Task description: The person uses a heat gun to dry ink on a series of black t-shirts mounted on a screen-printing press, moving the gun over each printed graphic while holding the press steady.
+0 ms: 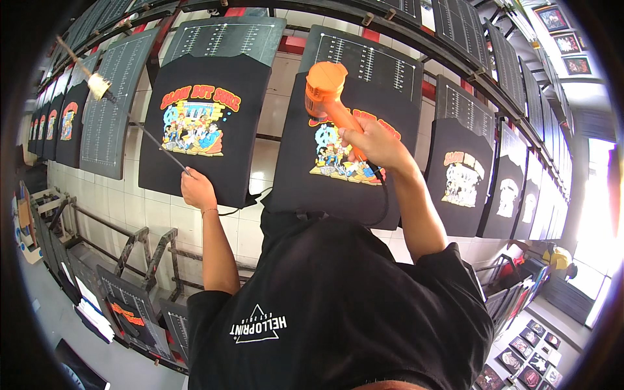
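My right hand (pixel 378 146) is wrapped round the handle of an orange hair dryer (pixel 327 81), whose dark cord hangs below the grip. The dryer's wide head is over the upper part of a black T-shirt (pixel 292 185) with a colourful cartoon print, partly hidden by hand and dryer. My left hand (pixel 197 190) is closed on a long thin rod (pixel 159 144) that slants up and left. In line with it, further out, is a pale wrapped lump (pixel 99 86) on a thin stick. Below the rod lies another black T-shirt (pixel 224 172) with the same print, fully coloured.
Grey ruled boards (pixel 224 39) carry the shirts in a long row. To the right, a shirt (pixel 460 211) bears a paler print. Dark metal rails (pixel 123 244) stand at lower left. Framed prints (pixel 551 18) hang at upper right, and bright windows (pixel 595 214) stand at far right.
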A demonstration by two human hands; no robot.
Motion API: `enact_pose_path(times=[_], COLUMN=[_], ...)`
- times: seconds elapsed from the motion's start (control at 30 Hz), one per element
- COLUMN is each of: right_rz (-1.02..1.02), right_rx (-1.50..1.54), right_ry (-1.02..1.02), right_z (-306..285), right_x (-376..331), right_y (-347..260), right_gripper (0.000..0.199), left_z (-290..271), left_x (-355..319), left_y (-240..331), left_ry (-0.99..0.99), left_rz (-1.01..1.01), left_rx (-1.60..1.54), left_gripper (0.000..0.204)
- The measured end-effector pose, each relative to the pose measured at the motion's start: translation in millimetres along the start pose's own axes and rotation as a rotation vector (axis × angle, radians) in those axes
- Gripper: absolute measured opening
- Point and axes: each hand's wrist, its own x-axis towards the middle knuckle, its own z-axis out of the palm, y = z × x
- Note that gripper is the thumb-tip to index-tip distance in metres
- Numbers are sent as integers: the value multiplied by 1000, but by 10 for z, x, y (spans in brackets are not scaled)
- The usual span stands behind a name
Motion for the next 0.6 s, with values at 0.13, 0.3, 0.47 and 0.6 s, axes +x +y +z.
enact_pose_path(times=[0.13,0.3,0.47,0.6], right_rz=[29,39,9,15], right_rx=[36,52,26,-9], right_ry=[-36,-28,-41,-29], right_z=[-6,7,46,61], right_x=[-64,-118,-105,-91], right_y=[-37,-54,-6,-8], right_gripper=[38,36,36,38], left_z=[-17,12,13,16], left_x=[4,11,14,7], left_y=[-38,-28,-42,-53], left_ry=[13,22,-3,14], left_rz=[-4,-12,-20,-12], left_rx=[2,-15,-5,-11], left_gripper=[45,45,45,45])
